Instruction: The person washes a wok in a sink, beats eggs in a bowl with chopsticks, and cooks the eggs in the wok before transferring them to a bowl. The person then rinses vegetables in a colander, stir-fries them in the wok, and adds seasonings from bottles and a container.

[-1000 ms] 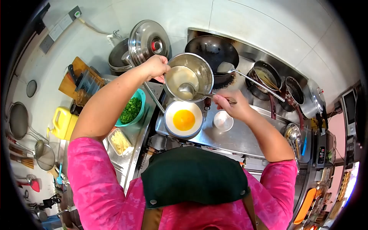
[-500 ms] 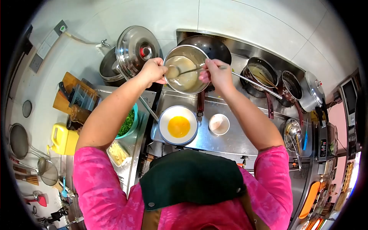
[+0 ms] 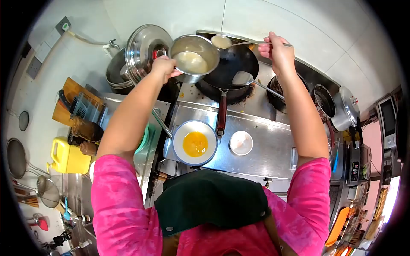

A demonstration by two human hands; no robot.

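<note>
My left hand [image 3: 164, 68] is closed on the rim side of a steel pot [image 3: 205, 42], tilted above the left edge of the wok. Cloudy pale liquid [image 3: 190, 63] lies inside it. My right hand [image 3: 277, 51] grips the handle of a ladle [image 3: 221, 41], whose full bowl of pale liquid hangs over the far rim of the black wok [image 3: 239, 64]. A metal spatula [image 3: 243, 79] rests in the wok. Nearer my body stand a white bowl [image 3: 177, 145] of orange-yellow egg-like liquid [image 3: 195, 144] and a small white cup [image 3: 241, 143].
A large domed lid [image 3: 145, 51] leans against a big pot [image 3: 116, 70] on the left. Dark pans [image 3: 325, 101] and a tall lidded pot [image 3: 347, 109] stand on the right. A yellow jug [image 3: 70, 155] sits left of my arm; the wall rises behind the stove.
My right hand has lifted the ladle out of the pot and swung it up and right. The pot has shifted left and back, uncovering the wok and the spatula head.
</note>
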